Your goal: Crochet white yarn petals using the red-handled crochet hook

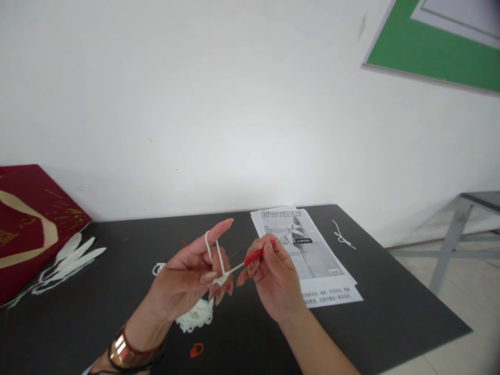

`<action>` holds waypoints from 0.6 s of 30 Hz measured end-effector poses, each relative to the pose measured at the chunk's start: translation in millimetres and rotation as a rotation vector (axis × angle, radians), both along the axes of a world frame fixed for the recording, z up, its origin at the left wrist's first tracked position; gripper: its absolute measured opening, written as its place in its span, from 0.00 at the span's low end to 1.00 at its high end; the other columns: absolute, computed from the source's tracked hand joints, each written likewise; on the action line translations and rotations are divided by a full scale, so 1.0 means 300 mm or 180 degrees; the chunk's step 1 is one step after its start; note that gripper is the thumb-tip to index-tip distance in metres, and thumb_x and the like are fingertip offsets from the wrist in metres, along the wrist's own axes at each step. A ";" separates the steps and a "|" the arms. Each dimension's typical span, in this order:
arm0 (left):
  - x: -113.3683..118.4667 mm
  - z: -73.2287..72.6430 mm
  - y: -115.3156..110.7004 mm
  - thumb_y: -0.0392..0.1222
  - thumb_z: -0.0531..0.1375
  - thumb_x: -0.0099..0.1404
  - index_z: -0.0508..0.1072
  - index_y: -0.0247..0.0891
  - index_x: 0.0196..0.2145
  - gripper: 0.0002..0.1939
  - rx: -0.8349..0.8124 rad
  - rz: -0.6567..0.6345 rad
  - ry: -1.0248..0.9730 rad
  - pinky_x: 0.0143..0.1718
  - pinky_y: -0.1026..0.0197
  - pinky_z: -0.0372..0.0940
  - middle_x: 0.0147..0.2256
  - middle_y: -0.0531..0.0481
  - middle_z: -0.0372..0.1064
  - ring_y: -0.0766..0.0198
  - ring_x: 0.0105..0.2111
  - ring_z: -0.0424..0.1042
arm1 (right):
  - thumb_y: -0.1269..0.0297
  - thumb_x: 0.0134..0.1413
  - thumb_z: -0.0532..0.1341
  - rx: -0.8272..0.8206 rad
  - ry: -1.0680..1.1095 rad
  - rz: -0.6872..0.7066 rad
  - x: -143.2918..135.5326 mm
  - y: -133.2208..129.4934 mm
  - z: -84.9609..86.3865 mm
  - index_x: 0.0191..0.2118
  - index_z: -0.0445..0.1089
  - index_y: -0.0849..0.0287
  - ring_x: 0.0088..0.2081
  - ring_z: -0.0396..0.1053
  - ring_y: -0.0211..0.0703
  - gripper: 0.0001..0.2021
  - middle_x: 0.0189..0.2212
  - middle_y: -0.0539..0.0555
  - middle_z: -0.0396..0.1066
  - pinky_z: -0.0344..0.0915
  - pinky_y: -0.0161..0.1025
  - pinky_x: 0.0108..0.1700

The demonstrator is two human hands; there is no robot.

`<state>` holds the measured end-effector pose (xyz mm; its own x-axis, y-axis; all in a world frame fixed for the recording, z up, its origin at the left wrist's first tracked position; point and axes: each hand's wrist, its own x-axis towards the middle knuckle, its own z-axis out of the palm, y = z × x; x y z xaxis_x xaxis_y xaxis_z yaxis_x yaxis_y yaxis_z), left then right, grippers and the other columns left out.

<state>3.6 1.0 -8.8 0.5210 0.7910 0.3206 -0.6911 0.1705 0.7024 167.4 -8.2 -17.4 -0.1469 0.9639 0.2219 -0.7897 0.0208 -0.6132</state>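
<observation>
My left hand point(191, 276) pinches a small piece of white crochet work point(222, 279) between thumb and fingers. Its index finger is stretched out, with white yarn point(212, 240) looped round it and running down to the piece. In my right hand point(273, 271) is a crochet hook point(254, 255) with a red handle; its metal shaft points left and its tip meets the white piece. Below my left hand lies a loose heap of white yarn point(196, 315) on the dark table point(242, 344).
Printed sheets point(320, 255) lie behind my right hand, with a short knotted white yarn point(342, 238) to their right. An orange stitch marker point(196, 350) lies near the front. White leaf-shaped pieces point(74, 260) and a dark red bag point(31, 224) are at the left.
</observation>
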 end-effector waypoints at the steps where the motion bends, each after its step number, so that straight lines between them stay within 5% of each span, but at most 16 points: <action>1: 0.000 0.001 0.000 0.30 0.59 0.61 0.60 0.41 0.63 0.33 0.0000 -0.0003 -0.0008 0.30 0.59 0.66 0.27 0.51 0.69 0.63 0.27 0.69 | 0.64 0.62 0.60 0.0058 -0.0039 -0.0031 0.003 -0.001 0.005 0.32 0.68 0.60 0.23 0.66 0.31 0.08 0.25 0.47 0.71 0.75 0.34 0.26; 10: -0.005 -0.002 -0.007 0.29 0.60 0.60 0.60 0.41 0.63 0.34 -0.0062 -0.0063 -0.0091 0.28 0.60 0.65 0.27 0.51 0.68 0.63 0.27 0.69 | 0.64 0.61 0.60 0.0250 -0.0185 -0.0324 0.021 -0.004 0.029 0.31 0.68 0.59 0.23 0.66 0.32 0.07 0.24 0.47 0.70 0.76 0.35 0.28; 18: 0.006 0.010 -0.007 0.30 0.59 0.62 0.60 0.48 0.62 0.33 0.0021 0.0104 -0.0158 0.32 0.59 0.67 0.28 0.52 0.68 0.64 0.28 0.69 | 0.61 0.57 0.64 -0.0220 -0.0136 -0.0346 0.004 -0.011 0.014 0.32 0.70 0.59 0.21 0.69 0.32 0.07 0.20 0.47 0.73 0.75 0.32 0.27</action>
